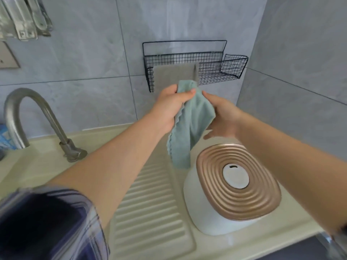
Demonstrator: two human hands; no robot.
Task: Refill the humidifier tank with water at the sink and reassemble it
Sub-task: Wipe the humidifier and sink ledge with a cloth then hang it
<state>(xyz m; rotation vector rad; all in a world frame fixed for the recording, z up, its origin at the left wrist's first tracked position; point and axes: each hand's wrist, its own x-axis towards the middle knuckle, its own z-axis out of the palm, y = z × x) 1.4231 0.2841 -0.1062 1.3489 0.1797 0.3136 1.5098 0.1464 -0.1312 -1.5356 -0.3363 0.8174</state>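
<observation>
Above the ribbed draining board (pixel 150 201), the left hand (pixel 169 107) pinches a green cloth (pixel 187 126) by its top edge, thumb pressed to the fabric. To its right, the right hand (pixel 223 119) lies open-fingered against the hanging cloth. Below and nearer, the white humidifier (pixel 225 196) sits untouched, right of the faucet (pixel 28 117).

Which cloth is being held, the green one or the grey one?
The green cloth, gripped by the left hand with the right hand against it; the grey cloth hangs from the wire rack.
</observation>
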